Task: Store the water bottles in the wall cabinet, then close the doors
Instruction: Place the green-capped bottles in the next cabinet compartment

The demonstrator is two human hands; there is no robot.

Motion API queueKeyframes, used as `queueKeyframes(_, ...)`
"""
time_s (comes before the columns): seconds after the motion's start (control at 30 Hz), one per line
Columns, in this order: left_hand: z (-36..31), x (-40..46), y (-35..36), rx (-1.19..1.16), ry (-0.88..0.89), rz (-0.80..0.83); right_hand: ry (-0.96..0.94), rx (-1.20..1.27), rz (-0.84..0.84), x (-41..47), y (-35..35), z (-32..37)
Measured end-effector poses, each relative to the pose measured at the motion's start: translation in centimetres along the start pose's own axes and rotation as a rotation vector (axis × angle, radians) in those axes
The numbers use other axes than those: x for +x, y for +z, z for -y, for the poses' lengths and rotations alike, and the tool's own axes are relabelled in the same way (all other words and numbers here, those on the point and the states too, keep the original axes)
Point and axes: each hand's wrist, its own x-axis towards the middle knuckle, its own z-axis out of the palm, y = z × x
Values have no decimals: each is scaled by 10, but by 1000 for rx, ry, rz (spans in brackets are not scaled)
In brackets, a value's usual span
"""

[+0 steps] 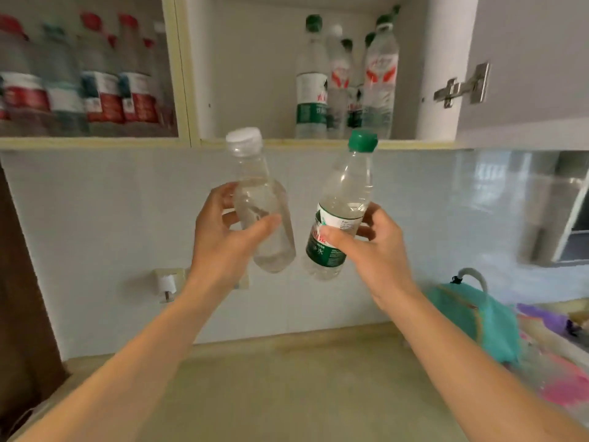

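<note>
My left hand point(223, 237) grips a clear, label-free bottle with a white cap point(261, 199), tilted slightly left. My right hand point(373, 247) holds a green-capped bottle with a green and white label point(342, 205), tilted right. Both bottles are raised in front of the tiled wall, just below the wall cabinet's bottom edge point(287, 143). The right cabinet section stands open, with several green-capped and white-capped bottles point(347, 81) grouped at its right side. The left section holds a row of red-capped and blue-capped bottles point(79, 81).
The open cabinet door point(522, 68) with its metal hinge point(462, 87) juts out at the upper right. A beige countertop point(287, 393) lies below, with a teal bag point(478, 320) and pink and purple items at its right. A wall socket point(165, 282) sits low left.
</note>
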Motion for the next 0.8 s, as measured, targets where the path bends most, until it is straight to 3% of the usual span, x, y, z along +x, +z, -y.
queueKeyframes(0.23,-97,79,20,-11,256,2,-224,64,-81,96,-28,106)
queueKeyframes(0.43,-128,135,44,87,342,-16,-263,-7,-83,159,-41,139)
queueKeyframes(0.8,-79,196,74,239,158,-83,-143,-149,-93,229,-35,95)
